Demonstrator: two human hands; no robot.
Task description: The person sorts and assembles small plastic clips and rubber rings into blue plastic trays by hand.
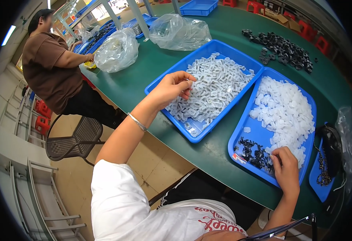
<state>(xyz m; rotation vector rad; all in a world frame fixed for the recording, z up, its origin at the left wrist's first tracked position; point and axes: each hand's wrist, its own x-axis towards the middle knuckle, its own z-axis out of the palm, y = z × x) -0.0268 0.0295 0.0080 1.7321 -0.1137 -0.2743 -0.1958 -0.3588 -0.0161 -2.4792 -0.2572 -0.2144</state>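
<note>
My left hand (174, 86) is over the near-left part of a blue tray (235, 51) heaped with small greyish-white plastic pieces (218, 82). Its thumb and forefinger are pinched together; whatever is between them is too small to name. To the right lies a second blue tray (257, 127), holding a pile of milky-white plastic pieces (284, 106) and a patch of small black parts (253, 152) in its near-left corner. My right hand (285, 165) is at the near end of this tray, fingers curled and closed beside the black and white parts. Its fingertips partly hide what they grip.
Black parts (282, 46) lie heaped at the far right of the green table (176, 146). Clear plastic bags (180, 32) stand behind the left tray. A small blue tray (322, 172) with chain-like parts sits far right. Another person (49, 68) works at left near a chair (75, 138).
</note>
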